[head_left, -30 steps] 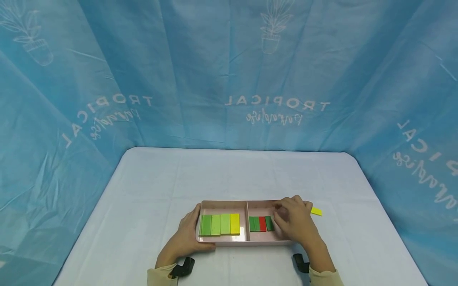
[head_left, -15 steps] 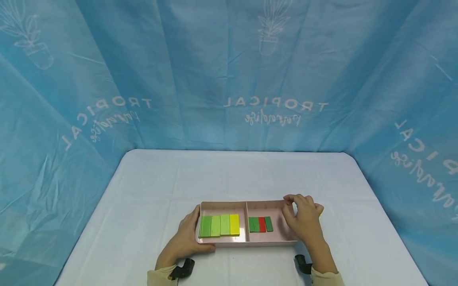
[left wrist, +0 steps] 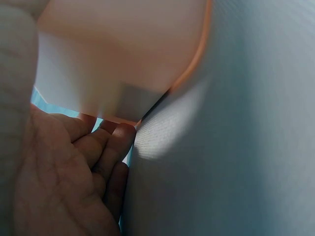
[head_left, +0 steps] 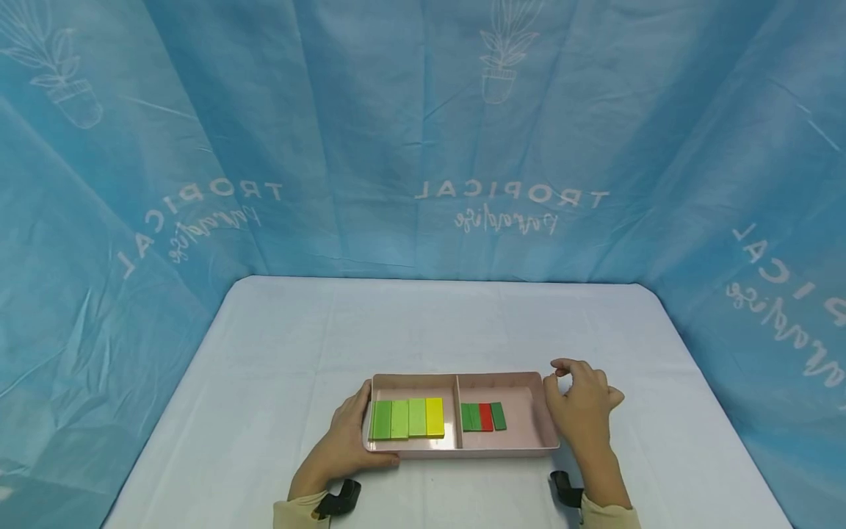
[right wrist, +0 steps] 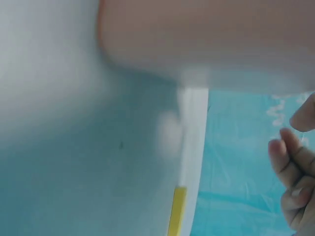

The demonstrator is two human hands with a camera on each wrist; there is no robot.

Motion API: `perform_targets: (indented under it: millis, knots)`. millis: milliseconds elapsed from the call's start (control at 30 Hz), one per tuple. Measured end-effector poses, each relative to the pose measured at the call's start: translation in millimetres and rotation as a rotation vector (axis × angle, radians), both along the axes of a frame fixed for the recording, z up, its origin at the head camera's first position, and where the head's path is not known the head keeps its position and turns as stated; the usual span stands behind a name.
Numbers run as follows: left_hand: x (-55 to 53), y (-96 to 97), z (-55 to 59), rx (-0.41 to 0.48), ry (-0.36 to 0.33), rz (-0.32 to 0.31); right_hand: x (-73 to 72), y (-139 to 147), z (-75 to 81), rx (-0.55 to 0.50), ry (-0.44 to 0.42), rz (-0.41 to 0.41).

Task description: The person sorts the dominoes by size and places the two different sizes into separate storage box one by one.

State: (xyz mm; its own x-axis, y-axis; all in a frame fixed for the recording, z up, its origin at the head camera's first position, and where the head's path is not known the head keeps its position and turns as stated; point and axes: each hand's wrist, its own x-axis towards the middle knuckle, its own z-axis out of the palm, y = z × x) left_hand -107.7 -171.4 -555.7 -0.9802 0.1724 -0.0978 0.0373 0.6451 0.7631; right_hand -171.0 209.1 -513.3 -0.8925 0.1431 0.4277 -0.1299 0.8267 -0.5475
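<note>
My left hand [head_left: 345, 438] grips the left end of a shallow pink two-compartment tray [head_left: 423, 452], thumb along its front wall. In the left wrist view, the fingers [left wrist: 118, 142] bend against the tray's end. Green and yellow flat strips [head_left: 407, 419] lie side by side in the left compartment. Shorter green strips and a red strip [head_left: 485, 417] lie in the right one. Past the tray's right end hovers my right hand [head_left: 583, 408], fingers loosely bent, thumb and fingertips apart, nothing seen between them. A yellow strip [right wrist: 176, 214] lies on the table in the right wrist view; the head view hides it.
A white cloth covers the table [head_left: 423, 323]. Blue printed curtains [head_left: 423, 147] surround it at the back and sides. The tray's divider [head_left: 457, 411] separates its two compartments.
My right hand has moved right, out from over the right compartment to beyond the tray's end, and now covers the yellow strip in the head view. The left hand and tray stay nearly still.
</note>
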Motion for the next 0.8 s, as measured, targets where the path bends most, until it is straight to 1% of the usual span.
perform_targets:
  millis: [100,267,367,633,800]
  knots:
    - [0.5,0.1,0.6,-0.004,-0.013,0.004,1.1,6.1,1.7,0.031,-0.055,-0.072]
    - [1.5,0.2,2.2,0.010,-0.038,0.019,1.8,13.5,2.8,0.115,-0.177,-0.208]
    - [1.9,0.0,2.9,0.015,-0.046,0.019,2.1,16.9,2.0,0.123,-0.242,-0.277]
    - [2.0,0.5,2.3,0.003,-0.012,0.018,1.0,26.1,2.2,0.140,-0.377,-0.350]
    - [0.8,1.6,2.3,0.005,-0.022,0.018,0.4,32.3,0.8,0.157,-0.433,-0.377]
